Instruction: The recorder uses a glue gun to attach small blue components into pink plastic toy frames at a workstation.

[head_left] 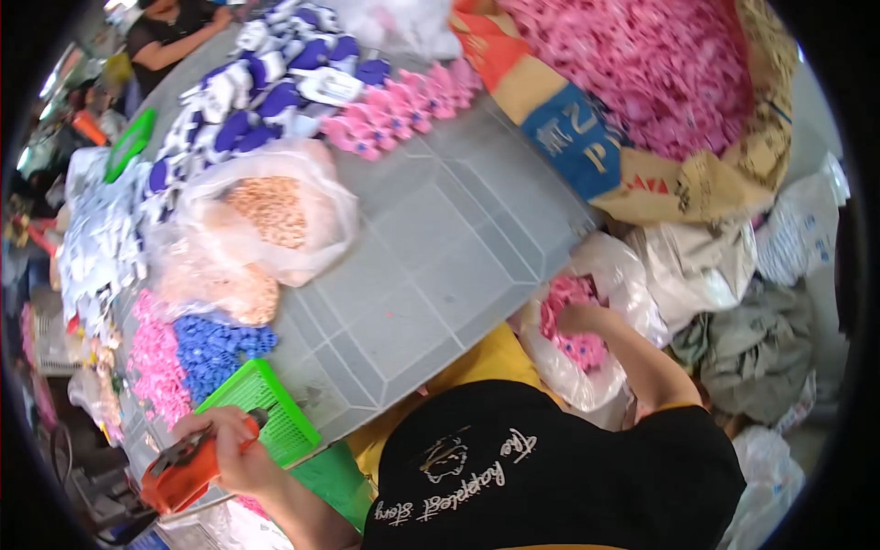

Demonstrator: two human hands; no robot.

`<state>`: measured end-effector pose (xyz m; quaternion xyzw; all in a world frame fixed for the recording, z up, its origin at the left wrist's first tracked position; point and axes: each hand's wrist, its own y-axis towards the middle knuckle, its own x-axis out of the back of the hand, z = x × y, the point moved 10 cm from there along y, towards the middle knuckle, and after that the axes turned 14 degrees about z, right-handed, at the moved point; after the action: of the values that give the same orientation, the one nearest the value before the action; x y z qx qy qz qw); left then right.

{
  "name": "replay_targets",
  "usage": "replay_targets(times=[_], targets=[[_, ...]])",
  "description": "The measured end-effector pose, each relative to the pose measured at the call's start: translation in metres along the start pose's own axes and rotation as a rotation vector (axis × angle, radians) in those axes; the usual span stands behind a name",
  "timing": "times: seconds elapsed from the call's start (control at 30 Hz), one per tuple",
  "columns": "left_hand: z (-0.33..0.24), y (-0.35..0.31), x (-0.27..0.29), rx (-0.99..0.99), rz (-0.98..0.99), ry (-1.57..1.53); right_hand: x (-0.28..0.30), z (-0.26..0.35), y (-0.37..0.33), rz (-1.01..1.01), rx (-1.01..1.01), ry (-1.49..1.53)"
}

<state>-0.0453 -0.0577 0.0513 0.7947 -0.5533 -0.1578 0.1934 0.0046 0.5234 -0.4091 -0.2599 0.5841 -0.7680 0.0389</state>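
Observation:
My left hand (227,451) is closed around an orange and black hand-held power tool (179,474), which looks like a cordless drill. Its dark nose points toward a green plastic basket (298,431) at the table's near left edge. My right hand (579,319) is down inside a clear plastic bag (555,367) beside the table, among pink plastic pieces (587,350). The pieces and the hand's blur hide those fingers, so whether they grip anything does not show.
On the grey table (431,247) lie a bag of small tan parts (275,211), blue pieces (220,353), loose pink pieces (156,353), a row of pink figures (403,110), and white-and-purple parts (257,101). A large sack (678,188) of pink parts stands far right. Another person (170,37) sits far left.

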Motion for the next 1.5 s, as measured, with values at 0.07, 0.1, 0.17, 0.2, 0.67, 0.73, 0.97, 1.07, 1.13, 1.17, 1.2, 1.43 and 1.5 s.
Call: replay_targets(times=[0.07,0.1,0.17,0.2,0.67,0.73,0.97,1.07,1.13,1.17,1.2,1.43,1.5], targets=[[-0.001,-0.004,0.011,-0.032,-0.017,-0.003,0.098,0.103,-0.11,0.242,0.161,0.478],[-0.002,-0.001,0.006,-0.037,0.039,-0.058,0.135,0.144,-0.15,0.275,0.338,0.617],[-0.002,0.002,0.0,-0.047,0.117,-0.148,0.217,0.198,-0.215,0.277,0.644,0.761],[-0.002,0.001,0.003,-0.054,0.099,-0.141,0.263,0.216,-0.242,0.252,0.772,0.761],[0.006,-0.011,0.05,0.093,0.004,-0.002,0.623,0.182,-0.15,-1.242,-0.128,-0.095],[0.009,-0.001,0.056,0.021,0.0,0.013,0.626,0.165,-0.143,-1.22,-0.232,-0.203],[0.025,0.005,0.06,0.128,-0.023,0.052,0.572,0.16,-0.217,-1.409,-0.057,0.062],[0.033,0.005,0.061,0.144,-0.014,0.074,0.527,0.18,-0.24,-1.566,0.227,0.189],[0.034,0.006,0.059,0.127,0.016,0.093,0.496,0.206,-0.204,-1.207,0.486,0.612],[0.036,0.006,0.059,0.133,0.014,0.08,0.48,0.229,-0.188,-1.092,0.579,0.693],[0.037,0.005,0.059,0.139,0.012,0.064,0.464,0.254,-0.173,-0.974,0.668,0.769],[0.038,0.009,0.052,0.157,0.028,0.104,0.431,0.358,-0.108,-0.749,0.771,0.829],[0.036,0.008,0.052,0.136,0.016,0.12,0.432,0.373,-0.105,-0.809,0.765,0.768]])
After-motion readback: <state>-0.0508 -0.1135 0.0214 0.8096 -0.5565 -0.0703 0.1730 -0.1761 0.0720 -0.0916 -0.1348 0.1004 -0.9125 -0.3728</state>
